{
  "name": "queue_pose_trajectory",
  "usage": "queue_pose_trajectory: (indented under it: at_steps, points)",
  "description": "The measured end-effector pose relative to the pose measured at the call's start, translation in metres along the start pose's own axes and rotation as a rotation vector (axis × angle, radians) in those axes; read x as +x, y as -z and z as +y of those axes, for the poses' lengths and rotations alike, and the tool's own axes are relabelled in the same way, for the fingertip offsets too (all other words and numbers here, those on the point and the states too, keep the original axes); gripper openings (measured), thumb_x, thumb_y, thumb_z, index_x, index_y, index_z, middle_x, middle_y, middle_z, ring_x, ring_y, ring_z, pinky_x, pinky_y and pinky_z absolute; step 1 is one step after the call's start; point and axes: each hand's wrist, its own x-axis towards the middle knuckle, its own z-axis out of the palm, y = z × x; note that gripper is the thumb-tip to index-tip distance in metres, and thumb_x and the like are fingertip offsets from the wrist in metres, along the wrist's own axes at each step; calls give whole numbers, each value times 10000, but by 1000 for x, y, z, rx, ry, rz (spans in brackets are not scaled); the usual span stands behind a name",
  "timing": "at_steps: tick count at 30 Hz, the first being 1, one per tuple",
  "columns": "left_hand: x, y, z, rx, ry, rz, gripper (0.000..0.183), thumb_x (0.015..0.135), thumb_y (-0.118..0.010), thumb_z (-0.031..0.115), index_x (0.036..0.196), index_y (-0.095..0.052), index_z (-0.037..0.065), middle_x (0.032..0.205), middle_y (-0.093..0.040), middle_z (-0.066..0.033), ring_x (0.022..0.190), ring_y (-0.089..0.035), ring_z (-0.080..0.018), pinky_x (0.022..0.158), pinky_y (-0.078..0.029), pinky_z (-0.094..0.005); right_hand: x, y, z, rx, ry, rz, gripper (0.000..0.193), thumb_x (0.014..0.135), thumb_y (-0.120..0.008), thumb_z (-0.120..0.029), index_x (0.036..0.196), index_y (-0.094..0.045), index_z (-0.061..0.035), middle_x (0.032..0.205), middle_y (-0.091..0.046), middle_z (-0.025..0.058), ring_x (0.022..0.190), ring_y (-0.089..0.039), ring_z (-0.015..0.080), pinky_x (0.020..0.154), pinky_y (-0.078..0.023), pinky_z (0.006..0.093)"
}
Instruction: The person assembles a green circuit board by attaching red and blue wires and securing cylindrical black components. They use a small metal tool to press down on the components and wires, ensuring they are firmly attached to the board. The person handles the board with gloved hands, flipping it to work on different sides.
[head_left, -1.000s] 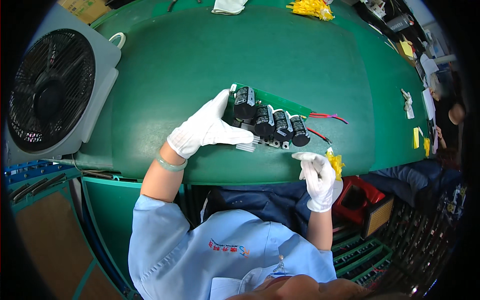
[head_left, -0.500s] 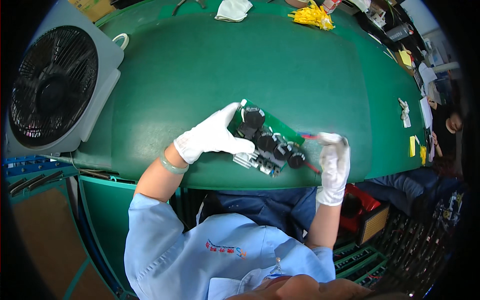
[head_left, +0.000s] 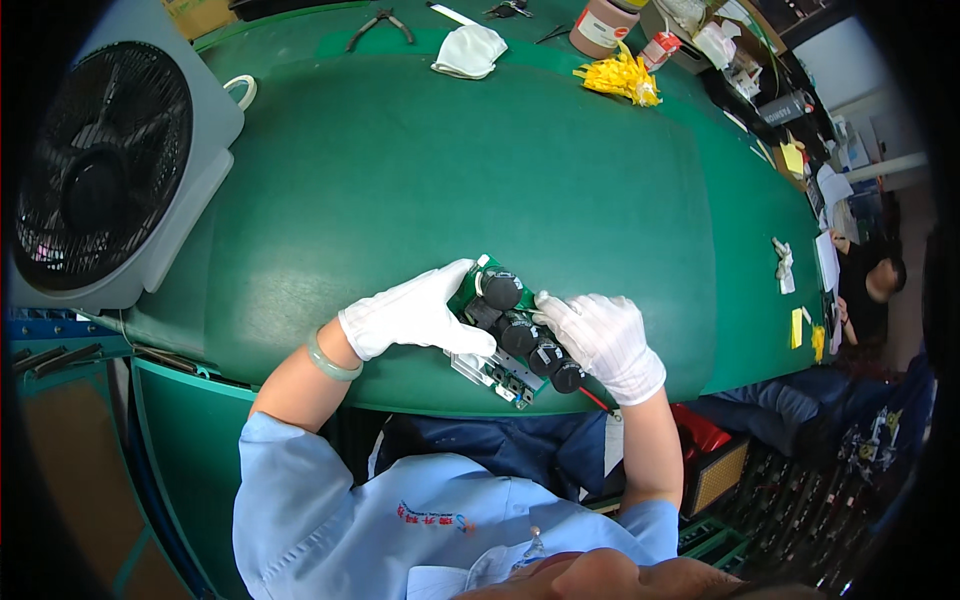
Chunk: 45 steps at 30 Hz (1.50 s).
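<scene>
A green circuit board (head_left: 464, 294) is tilted between my two white-gloved hands, close to the table's front edge. Several round black capacitors (head_left: 519, 334) stand in a row on it, and a silver finned heat sink (head_left: 468, 368) sits along its lower side. My left hand (head_left: 412, 318) grips the board's left end, thumb across the front. Closed fingers of my right hand (head_left: 602, 345) press at the upper right edge; exactly what the fingertips pinch is hidden. Red wire (head_left: 594, 398) shows below that hand.
A grey fan (head_left: 190, 170) stands at the left of the green table (head_left: 450, 170). Along the back lie pliers (head_left: 380, 28), a folded white cloth (head_left: 470, 50), a yellow bundle of strips (head_left: 622, 78) and a pinkish jar (head_left: 600, 28). Another person (head_left: 868, 290) sits at the far right.
My right hand has moved left from the red wires onto the board's upper right edge. The board sits lower in view, still in my left hand. The view has tilted, showing more of the table's back.
</scene>
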Motion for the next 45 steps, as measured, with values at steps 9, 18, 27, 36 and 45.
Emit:
queue_pose_trajectory:
  at_steps: [9, 18, 27, 36, 45]
  points:
    - [-1, 2, 9, -39, 86, -21, 1058, 684, -882, 403, 1430, -338, -114, 1289, -565, -224, 1124, -578, -234, 983, -469, -351, -14, -36, 3, -44, -56, 271, 428, 792, -745, -196, 1200, -673, -87, 710, -579, -16, 581, -562, 131, 490, -389, 309]
    - [2, 2, -1, -137, 110, -46, 938, 709, -872, 369, 1398, -408, -68, 1226, -584, -128, 1050, -578, -156, 912, -492, -315, -5, -18, 10, -104, -130, 183, 367, 804, -793, -164, 1156, -694, -134, 691, -602, -3, 536, -559, 164, 481, -413, 313]
    - [15, -2, -44, -485, 5, -13, 482, 1004, -609, 313, 1338, -516, -21, 1227, -596, -40, 1101, -538, -110, 1011, -421, -287, -41, 26, -14, 654, -948, 510, 210, 973, -640, -127, 1109, -635, 34, 786, -701, 71, 628, -609, 68, 554, -497, 221]
    - [17, -1, -44, -601, -120, 203, 488, 999, -613, 326, 1343, -521, -9, 1266, -607, -38, 1158, -541, -113, 1061, -379, -289, -63, 26, -72, 1172, -999, 691, 302, 951, -607, -57, 1216, -567, 83, 838, -689, 97, 782, -626, 108, 810, -519, 280]
    - [14, -8, -19, -493, -115, 290, 524, 1016, -567, 361, 1357, -497, -30, 1273, -589, -57, 1197, -513, -139, 1079, -349, -307, -52, -47, -80, 646, -571, 402, 357, 806, -769, -72, 1140, -676, 12, 956, -718, 135, 708, -659, 264, 646, -510, 358]
